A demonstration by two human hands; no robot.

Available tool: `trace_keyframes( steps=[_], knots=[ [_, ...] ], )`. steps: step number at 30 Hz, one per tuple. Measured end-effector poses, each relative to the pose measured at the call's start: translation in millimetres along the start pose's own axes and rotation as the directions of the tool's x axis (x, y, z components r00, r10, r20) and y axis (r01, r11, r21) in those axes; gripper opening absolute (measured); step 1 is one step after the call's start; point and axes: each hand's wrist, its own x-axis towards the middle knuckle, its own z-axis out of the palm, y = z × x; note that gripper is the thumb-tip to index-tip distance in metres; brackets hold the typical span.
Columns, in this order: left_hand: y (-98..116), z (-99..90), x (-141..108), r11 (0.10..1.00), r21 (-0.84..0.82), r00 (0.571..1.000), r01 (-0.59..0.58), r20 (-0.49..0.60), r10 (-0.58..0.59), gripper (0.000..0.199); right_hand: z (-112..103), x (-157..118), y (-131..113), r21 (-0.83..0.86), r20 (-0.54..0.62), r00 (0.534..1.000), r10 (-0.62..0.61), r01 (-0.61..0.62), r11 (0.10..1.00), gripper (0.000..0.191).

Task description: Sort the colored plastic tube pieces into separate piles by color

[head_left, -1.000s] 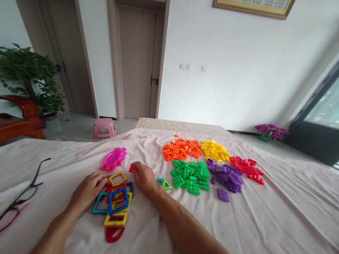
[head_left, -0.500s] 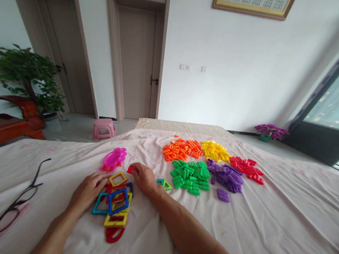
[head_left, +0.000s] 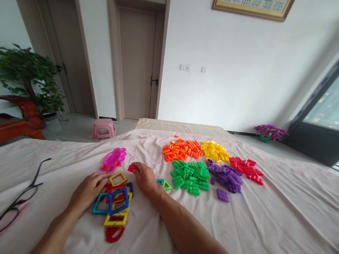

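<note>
My right hand (head_left: 145,178) pinches a small red piece (head_left: 132,168) above the cloth, right of the pink paw-shaped tray (head_left: 114,158). My left hand (head_left: 89,188) rests on the cloth with its fingers bent beside a pile of magnetic frames; whether it grips anything is hidden. In that pile a blue square frame (head_left: 109,203) lies over yellow and red ones, with a yellow frame (head_left: 118,178) at the top and a red curved piece (head_left: 114,235) at the bottom. A green triangle (head_left: 167,185) lies right of my right hand.
Sorted plastic pieces form orange (head_left: 179,150), yellow (head_left: 214,151), green (head_left: 191,176), purple (head_left: 226,176) and red (head_left: 247,169) heaps at the right. Black eyeglasses (head_left: 15,205) lie at the left on the pale cloth (head_left: 252,229). Beyond the cloth stands a pink stool (head_left: 104,128).
</note>
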Motion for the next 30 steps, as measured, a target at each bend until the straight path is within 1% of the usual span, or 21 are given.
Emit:
trace_keyframes(
  steps=[5, 14, 18, 20, 22, 24, 26, 28, 30],
  knots=[
    [2.9, -1.3, -0.7, 1.0, 0.006, 1.0, 0.0, -0.009, 0.0, 0.042, -4.0, -1.2, -5.9, 0.013, 0.011, 1.0, 0.008, -0.008, 1.0, 0.022],
    [1.8, -1.8, -0.8, 1.0, 0.003, 1.0, -0.006, 0.008, 0.006, 0.042, -10.2, -2.8, -12.3, -0.038, 0.034, 0.999, 0.029, -0.028, 0.999, 0.022],
    [-0.6, -0.7, -0.4, 1.0, -0.009, 1.0, 0.0, 0.012, 0.0, 0.044, -13.4, -1.6, -9.8, -0.028, 0.002, 0.999, 0.041, -0.041, 0.999, 0.023],
    [-1.7, -0.6, -0.1, 1.0, -0.015, 1.0, 0.001, 0.015, 0.0, 0.044, -15.7, 0.6, -8.5, 0.042, -0.035, 0.998, 0.061, -0.06, 0.997, 0.022],
    [-2.3, -0.9, 0.5, 1.0, -0.022, 1.0, -0.002, 0.017, 0.003, 0.044, -19.3, 5.1, -8.5, 0.166, -0.079, 0.991, 0.109, -0.094, 0.982, 0.022],
    [-2.1, -1.6, 1.3, 1.0, -0.031, 1.0, 0.0, 0.023, 0.001, 0.044, -25.7, 12.3, -9.7, 0.311, -0.142, 0.973, 0.179, -0.128, 0.942, 0.022],
    [-1.2, -2.5, 1.9, 0.999, -0.034, 0.999, 0.012, 0.035, -0.01, 0.044, -35.6, 21.8, -11.3, 0.451, -0.221, 0.946, 0.238, -0.117, 0.885, 0.025],
    [0.0, -3.2, 2.0, 0.999, -0.031, 0.999, 0.018, 0.039, -0.017, 0.045, -48.5, 31.4, -11.8, 0.584, -0.291, 0.913, 0.285, -0.067, 0.809, 0.031],
    [0.9, -3.5, 1.6, 1.0, -0.025, 1.0, 0.014, 0.026, -0.013, 0.045, -62.2, 38.5, -9.8, 0.691, -0.318, 0.881, 0.351, -0.038, 0.722, 0.038]
  ],
)
